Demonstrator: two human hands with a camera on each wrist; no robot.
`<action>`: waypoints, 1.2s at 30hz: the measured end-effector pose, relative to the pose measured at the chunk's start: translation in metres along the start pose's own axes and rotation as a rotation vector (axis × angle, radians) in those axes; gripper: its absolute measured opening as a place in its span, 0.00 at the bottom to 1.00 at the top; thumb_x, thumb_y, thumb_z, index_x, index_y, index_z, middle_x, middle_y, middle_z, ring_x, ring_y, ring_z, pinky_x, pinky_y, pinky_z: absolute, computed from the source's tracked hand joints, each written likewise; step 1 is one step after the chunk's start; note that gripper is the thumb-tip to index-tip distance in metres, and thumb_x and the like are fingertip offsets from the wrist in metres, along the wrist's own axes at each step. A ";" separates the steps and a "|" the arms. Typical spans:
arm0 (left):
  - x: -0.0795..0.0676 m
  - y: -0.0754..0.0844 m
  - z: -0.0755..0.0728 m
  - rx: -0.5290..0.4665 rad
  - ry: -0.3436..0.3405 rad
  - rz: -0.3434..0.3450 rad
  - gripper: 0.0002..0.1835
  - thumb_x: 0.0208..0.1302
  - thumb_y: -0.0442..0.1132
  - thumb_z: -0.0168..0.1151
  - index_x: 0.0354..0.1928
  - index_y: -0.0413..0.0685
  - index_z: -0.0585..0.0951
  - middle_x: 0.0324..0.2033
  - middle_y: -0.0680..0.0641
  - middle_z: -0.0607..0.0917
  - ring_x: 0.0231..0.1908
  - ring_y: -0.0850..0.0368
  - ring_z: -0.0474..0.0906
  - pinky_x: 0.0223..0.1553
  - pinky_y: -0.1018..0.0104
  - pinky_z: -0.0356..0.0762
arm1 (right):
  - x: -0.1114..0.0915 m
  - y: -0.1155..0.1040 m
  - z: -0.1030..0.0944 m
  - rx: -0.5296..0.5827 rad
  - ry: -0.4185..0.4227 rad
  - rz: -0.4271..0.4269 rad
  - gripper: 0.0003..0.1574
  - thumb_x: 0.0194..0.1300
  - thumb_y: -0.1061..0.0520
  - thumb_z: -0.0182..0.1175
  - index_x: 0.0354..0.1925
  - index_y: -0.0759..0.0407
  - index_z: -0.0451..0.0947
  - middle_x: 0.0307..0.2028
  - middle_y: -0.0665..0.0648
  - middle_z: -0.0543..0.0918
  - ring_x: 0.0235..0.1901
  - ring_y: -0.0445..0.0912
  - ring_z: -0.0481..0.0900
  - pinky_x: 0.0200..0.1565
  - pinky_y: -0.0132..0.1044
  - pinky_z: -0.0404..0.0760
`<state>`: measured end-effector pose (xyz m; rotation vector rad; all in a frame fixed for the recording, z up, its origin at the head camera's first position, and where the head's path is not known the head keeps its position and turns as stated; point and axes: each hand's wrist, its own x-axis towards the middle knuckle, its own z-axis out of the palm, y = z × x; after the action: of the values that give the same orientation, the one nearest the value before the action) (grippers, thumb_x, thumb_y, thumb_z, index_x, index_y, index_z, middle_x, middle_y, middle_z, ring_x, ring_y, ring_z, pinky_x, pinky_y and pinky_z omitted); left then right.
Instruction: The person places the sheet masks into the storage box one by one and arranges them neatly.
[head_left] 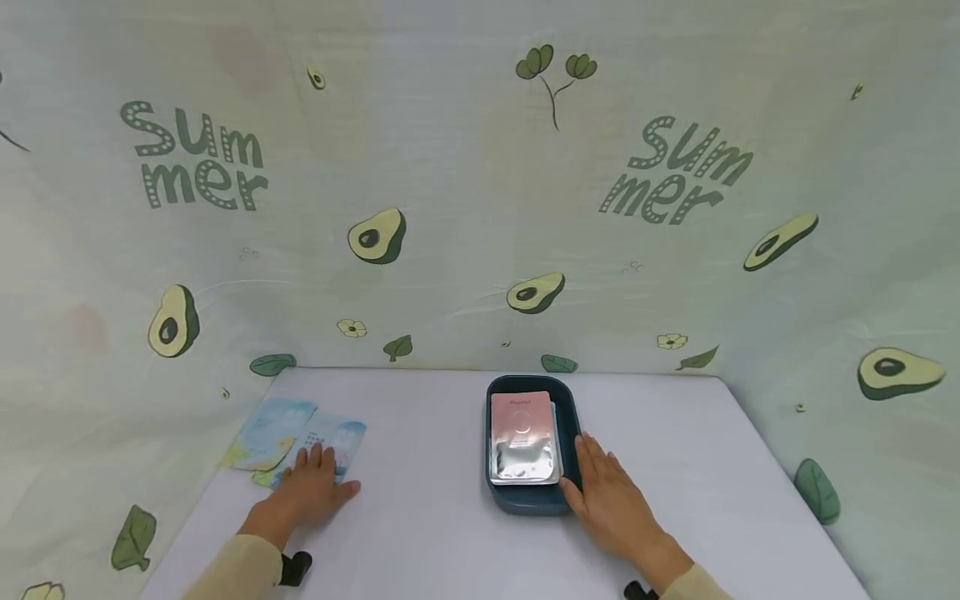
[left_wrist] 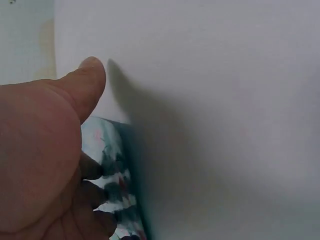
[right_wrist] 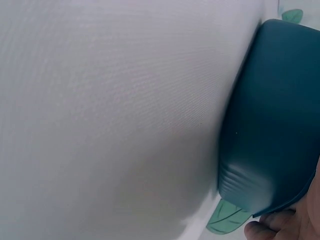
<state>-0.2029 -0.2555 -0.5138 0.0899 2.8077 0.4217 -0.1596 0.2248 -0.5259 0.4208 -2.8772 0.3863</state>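
Note:
In the head view my left hand (head_left: 309, 492) rests its fingertips on a light-blue printed sachet (head_left: 348, 437), much like a face-mask packet. The thumb is spread to the side, on the bare table. A second blue sachet (head_left: 273, 429) lies partly beside it, farther left. The left wrist view shows the fingers over the sachet (left_wrist: 112, 145). My right hand (head_left: 611, 504) lies along the right side of a dark teal tray (head_left: 528, 502), fingers straight and touching its rim. In the tray lies a pink and silver sachet (head_left: 521, 437), with a bluish edge showing beneath it.
A white table (head_left: 427, 500) carries everything, its back edge meeting a hanging cloth (head_left: 450, 167) printed with avocados and leaves. In the right wrist view the tray's outer wall (right_wrist: 272, 110) stands on the table surface.

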 end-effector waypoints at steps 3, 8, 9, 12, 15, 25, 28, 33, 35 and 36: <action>0.002 0.007 0.011 -0.023 -0.012 0.018 0.54 0.77 0.64 0.55 0.75 0.16 0.53 0.75 0.13 0.45 0.75 0.12 0.37 0.71 0.20 0.44 | -0.002 0.005 -0.003 -0.012 0.005 0.002 0.46 0.81 0.40 0.53 0.76 0.75 0.62 0.76 0.73 0.66 0.76 0.63 0.66 0.72 0.62 0.68; 0.010 0.041 0.017 -0.049 -0.003 0.018 0.48 0.81 0.58 0.53 0.76 0.17 0.54 0.76 0.14 0.46 0.76 0.15 0.38 0.73 0.23 0.46 | -0.002 0.009 -0.005 -0.026 0.015 -0.001 0.46 0.82 0.40 0.53 0.76 0.76 0.61 0.76 0.74 0.66 0.76 0.64 0.66 0.72 0.62 0.68; 0.011 0.048 0.017 -0.054 -0.008 0.017 0.47 0.82 0.56 0.53 0.76 0.18 0.54 0.76 0.15 0.46 0.76 0.15 0.38 0.74 0.24 0.46 | -0.002 0.010 -0.005 -0.029 0.014 0.002 0.46 0.82 0.40 0.53 0.76 0.76 0.61 0.76 0.74 0.66 0.76 0.64 0.66 0.73 0.62 0.68; 0.013 0.067 0.018 -0.073 -0.027 0.026 0.42 0.83 0.52 0.52 0.76 0.18 0.55 0.76 0.15 0.47 0.77 0.15 0.39 0.74 0.24 0.48 | -0.002 0.011 -0.005 -0.033 0.008 0.009 0.47 0.82 0.40 0.52 0.77 0.76 0.60 0.76 0.74 0.65 0.77 0.64 0.65 0.73 0.61 0.68; 0.011 0.083 0.020 -0.083 -0.047 0.061 0.38 0.83 0.48 0.51 0.76 0.19 0.58 0.76 0.15 0.50 0.76 0.15 0.42 0.74 0.25 0.51 | -0.002 0.012 -0.005 -0.032 0.004 0.012 0.47 0.82 0.40 0.52 0.77 0.75 0.60 0.76 0.74 0.65 0.77 0.63 0.65 0.73 0.61 0.67; 0.006 0.096 0.011 -0.123 0.049 0.185 0.29 0.76 0.39 0.62 0.74 0.35 0.72 0.71 0.32 0.75 0.73 0.30 0.68 0.72 0.36 0.66 | -0.003 0.006 -0.004 -0.012 -0.002 0.006 0.47 0.81 0.40 0.54 0.77 0.75 0.60 0.76 0.74 0.66 0.77 0.64 0.66 0.73 0.62 0.68; 0.020 0.082 -0.002 0.009 0.118 0.201 0.34 0.69 0.42 0.72 0.73 0.39 0.74 0.63 0.34 0.80 0.64 0.32 0.74 0.64 0.38 0.76 | -0.001 0.005 -0.003 -0.014 -0.005 -0.001 0.47 0.81 0.40 0.53 0.77 0.75 0.60 0.76 0.73 0.66 0.77 0.63 0.65 0.73 0.62 0.68; 0.035 0.064 -0.014 0.190 0.129 0.260 0.56 0.52 0.60 0.83 0.76 0.38 0.69 0.57 0.35 0.77 0.53 0.39 0.70 0.56 0.40 0.75 | 0.003 0.006 0.000 -0.033 -0.018 -0.014 0.47 0.82 0.40 0.53 0.78 0.74 0.59 0.77 0.73 0.65 0.77 0.62 0.65 0.74 0.61 0.67; 0.039 0.061 -0.014 0.234 0.126 0.272 0.62 0.48 0.66 0.82 0.77 0.37 0.68 0.55 0.36 0.75 0.51 0.40 0.67 0.55 0.39 0.72 | 0.005 0.005 0.000 -0.033 -0.021 -0.017 0.46 0.82 0.40 0.53 0.78 0.74 0.59 0.77 0.73 0.65 0.77 0.62 0.65 0.74 0.61 0.67; 0.041 0.060 -0.013 0.251 0.123 0.270 0.64 0.46 0.68 0.82 0.77 0.37 0.67 0.53 0.36 0.75 0.50 0.41 0.66 0.54 0.40 0.71 | 0.005 0.004 -0.001 -0.032 -0.023 -0.020 0.46 0.82 0.41 0.53 0.77 0.75 0.59 0.77 0.73 0.65 0.77 0.63 0.65 0.74 0.62 0.67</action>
<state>-0.2452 -0.1976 -0.4962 0.5177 2.9662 0.1340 -0.1658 0.2276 -0.5251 0.4503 -2.8949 0.3332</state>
